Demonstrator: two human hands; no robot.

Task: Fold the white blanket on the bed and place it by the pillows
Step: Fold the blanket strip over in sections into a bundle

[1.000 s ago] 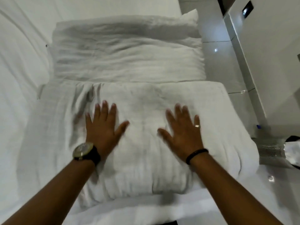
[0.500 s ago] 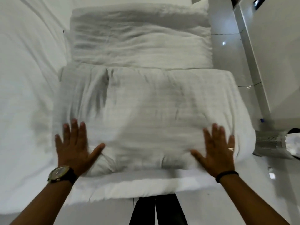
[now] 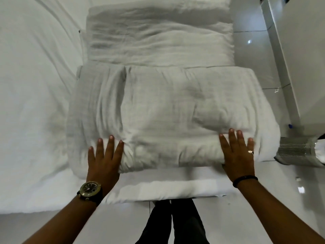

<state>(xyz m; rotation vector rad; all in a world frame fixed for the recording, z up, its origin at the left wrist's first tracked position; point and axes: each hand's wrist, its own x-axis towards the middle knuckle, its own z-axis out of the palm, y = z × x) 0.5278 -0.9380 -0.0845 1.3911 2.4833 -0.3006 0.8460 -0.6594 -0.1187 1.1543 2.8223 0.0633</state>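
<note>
I pressed left hand (image 3: 103, 161) and right hand (image 3: 237, 155), fingers flat, gripping nothing | blanket (image 3: 167, 117) touching pillows (image 3: 158, 32) | pushing evenly seemed best.

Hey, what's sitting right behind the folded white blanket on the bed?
Directly behind the folded blanket lies a stack of white pillows, its near edge meeting the blanket's far edge. Whatever lies beneath the pillows or behind them is hidden.
</note>
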